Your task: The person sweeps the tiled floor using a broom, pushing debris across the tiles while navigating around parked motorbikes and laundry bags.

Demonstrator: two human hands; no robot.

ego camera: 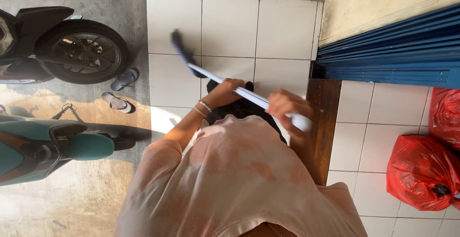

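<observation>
I look straight down over my pink shirt at white floor tiles (230, 24). Both hands grip a long pale handle (251, 96) that slants from lower right to upper left. Its blue head (181, 51), blurred by motion, rests low over the tiles. My left hand (224, 92), with bracelets at the wrist, holds the handle near its middle. My right hand (287, 107) holds the upper end close to my body.
Two parked scooters stand at the left on concrete, a black one (57, 45) and a teal one (43, 148). A pair of sandals (120, 91) lies beside them. A blue shutter door (393, 50) and a wooden threshold (323, 117) are at the right, with red plastic bags (421, 170).
</observation>
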